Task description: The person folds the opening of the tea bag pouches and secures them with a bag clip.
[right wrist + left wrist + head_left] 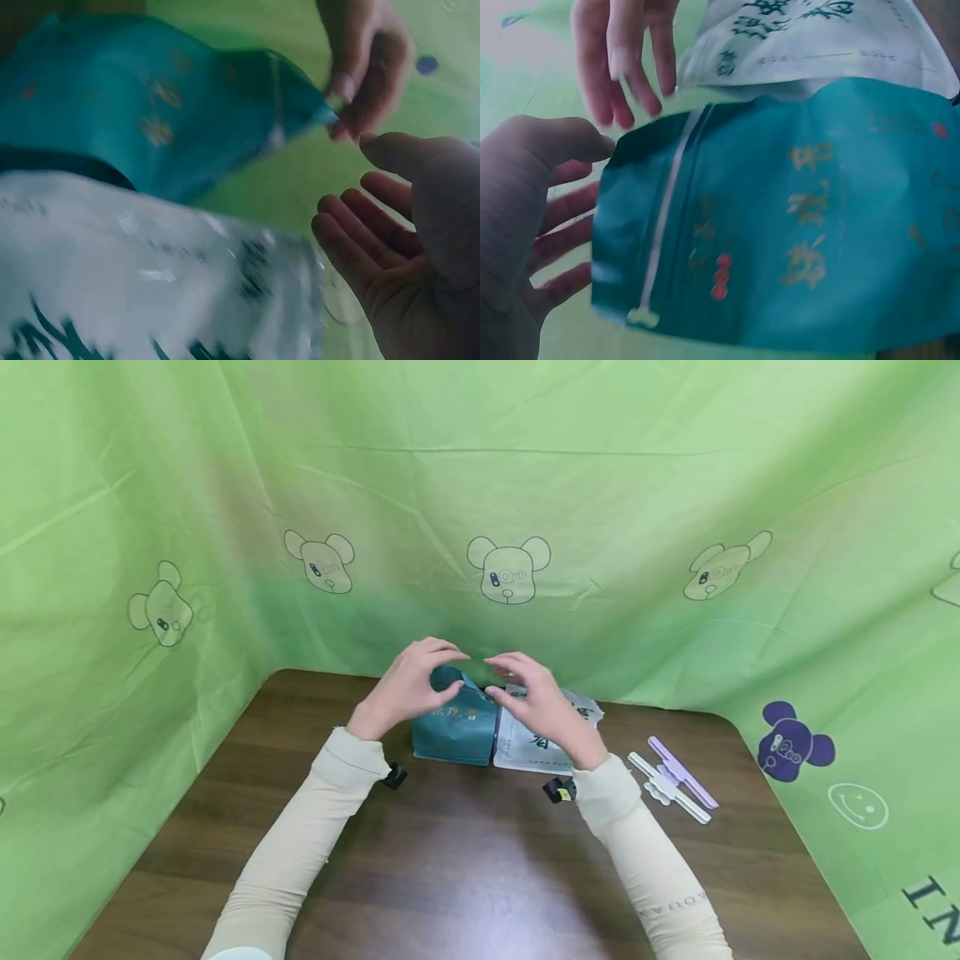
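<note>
A teal pouch (453, 731) with gold lettering stands at the back of the table; a pale zip strip (667, 202) runs near its top edge. My left hand (408, 685) is beside its top, thumb and fingers spread apart, with the pouch's upper part visible between them. In the left wrist view the thumb tip is right at the pouch's corner. Facing it, my right hand (540, 697) hovers in front of the white pouch (525, 747) with dark green lettering, its fingers loosely bent and nothing between them. The right hand partly hides the white pouch in the head view.
To the right lie a white sealing clip (686, 802) and a purple sealing clip (693, 781), crossing each other. The brown wooden table (465, 877) is bordered by a green cloth backdrop (420, 485) printed with bear heads.
</note>
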`<state>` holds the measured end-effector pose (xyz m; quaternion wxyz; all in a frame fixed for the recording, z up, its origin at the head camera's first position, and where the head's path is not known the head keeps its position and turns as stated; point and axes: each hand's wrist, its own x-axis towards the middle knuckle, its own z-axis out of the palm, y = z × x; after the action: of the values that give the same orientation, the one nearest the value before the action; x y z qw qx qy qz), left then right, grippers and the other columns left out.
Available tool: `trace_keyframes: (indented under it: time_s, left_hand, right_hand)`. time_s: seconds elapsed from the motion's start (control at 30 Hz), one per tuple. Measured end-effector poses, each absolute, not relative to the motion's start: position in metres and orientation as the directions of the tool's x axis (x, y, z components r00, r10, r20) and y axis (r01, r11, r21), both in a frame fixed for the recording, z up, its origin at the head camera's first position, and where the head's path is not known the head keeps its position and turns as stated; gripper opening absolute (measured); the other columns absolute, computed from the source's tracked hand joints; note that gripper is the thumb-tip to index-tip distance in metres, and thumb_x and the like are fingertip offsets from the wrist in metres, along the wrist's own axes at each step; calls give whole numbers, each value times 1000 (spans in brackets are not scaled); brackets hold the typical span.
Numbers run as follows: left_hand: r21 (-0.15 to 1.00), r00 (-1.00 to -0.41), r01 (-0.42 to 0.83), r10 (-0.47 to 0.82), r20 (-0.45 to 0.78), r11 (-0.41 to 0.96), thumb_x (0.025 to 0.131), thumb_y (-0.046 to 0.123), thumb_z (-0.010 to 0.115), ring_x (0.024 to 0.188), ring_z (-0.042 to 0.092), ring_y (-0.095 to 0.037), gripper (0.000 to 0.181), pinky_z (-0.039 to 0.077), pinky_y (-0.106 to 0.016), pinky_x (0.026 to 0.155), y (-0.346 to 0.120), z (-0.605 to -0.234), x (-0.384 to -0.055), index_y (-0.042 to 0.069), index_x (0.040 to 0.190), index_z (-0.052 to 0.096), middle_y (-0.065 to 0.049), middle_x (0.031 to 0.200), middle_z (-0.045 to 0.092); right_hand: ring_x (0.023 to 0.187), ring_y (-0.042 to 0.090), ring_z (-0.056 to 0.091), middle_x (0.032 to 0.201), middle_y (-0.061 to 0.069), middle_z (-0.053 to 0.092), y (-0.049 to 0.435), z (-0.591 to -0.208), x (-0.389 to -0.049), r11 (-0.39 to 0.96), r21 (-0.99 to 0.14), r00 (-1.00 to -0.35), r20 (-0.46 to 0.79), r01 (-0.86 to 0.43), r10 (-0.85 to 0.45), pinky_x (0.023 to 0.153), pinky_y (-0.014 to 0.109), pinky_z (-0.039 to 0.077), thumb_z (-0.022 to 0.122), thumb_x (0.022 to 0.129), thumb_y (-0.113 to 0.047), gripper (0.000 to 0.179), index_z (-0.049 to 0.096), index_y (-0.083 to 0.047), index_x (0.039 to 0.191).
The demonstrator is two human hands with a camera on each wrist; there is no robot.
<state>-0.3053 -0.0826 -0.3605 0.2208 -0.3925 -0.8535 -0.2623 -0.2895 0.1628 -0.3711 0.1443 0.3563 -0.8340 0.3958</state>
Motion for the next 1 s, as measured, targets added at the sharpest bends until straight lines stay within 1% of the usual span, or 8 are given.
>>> trace_keyframes:
  time_s: [0.1, 0.2, 0.3, 0.47, 0.6, 0.7, 1.0]
  left_hand:
    - [221, -577, 793, 582, 573, 568, 88, 19, 79, 111, 64, -25, 31, 48, -44, 100, -76, -366, -303, 7, 117, 75, -8, 116, 71]
    - [196, -575, 791, 595, 562, 579, 87, 19, 82, 106, 65, -22, 29, 48, -40, 95, -72, -373, -303, 8, 112, 76, -5, 110, 73]
    - [189, -578, 788, 597, 556, 586, 84, 17, 85, 101, 67, -21, 27, 47, -38, 89, -71, -378, -303, 9, 109, 77, -3, 106, 74]
    - [147, -573, 777, 592, 566, 612, 83, 15, 86, 95, 68, -20, 21, 45, -36, 83, -70, -383, -303, 10, 102, 77, -2, 99, 76]
    - [102, -568, 763, 585, 579, 639, 85, 15, 84, 90, 67, -20, 17, 46, -35, 80, -70, -384, -302, 9, 98, 76, -2, 95, 75]
    - [84, -560, 759, 580, 592, 646, 86, 15, 83, 88, 66, -20, 16, 46, -35, 78, -70, -385, -301, 9, 98, 75, -3, 94, 74]
    - [79, -537, 768, 571, 621, 636, 89, 15, 81, 88, 66, -20, 13, 46, -34, 78, -68, -388, -303, 8, 98, 75, -3, 94, 74]
  right_hand:
    - [110, 35, 66, 124, 21, 62, 150, -379, -289, 447, -577, -724, 465, -684, -509, 93, 43, 56, 72, 93, -4, 38, 62, 6, 129]
    - [105, 33, 69, 117, 21, 63, 141, -387, -288, 468, -574, -735, 434, -671, -520, 90, 38, 58, 74, 91, 0, 34, 63, 7, 122]
    - [98, 31, 71, 109, 20, 65, 137, -392, -289, 481, -565, -738, 444, -670, -507, 86, 35, 59, 75, 88, 5, 29, 64, 7, 114]
    - [93, 29, 71, 103, 18, 68, 135, -398, -291, 502, -523, -725, 495, -689, -479, 83, 34, 59, 77, 84, 9, 27, 66, 5, 108]
    - [92, 27, 71, 100, 16, 69, 134, -401, -292, 534, -485, -719, 520, -693, -461, 81, 34, 59, 75, 86, 10, 22, 66, 3, 105]
    - [90, 26, 70, 99, 15, 69, 134, -402, -291, 549, -462, -712, 539, -697, -451, 79, 36, 59, 73, 87, 10, 20, 67, 2, 105]
    - [88, 26, 69, 97, 15, 69, 135, -404, -292, 534, -470, -704, 568, -703, -427, 77, 36, 58, 68, 91, 9, 14, 68, 2, 103]
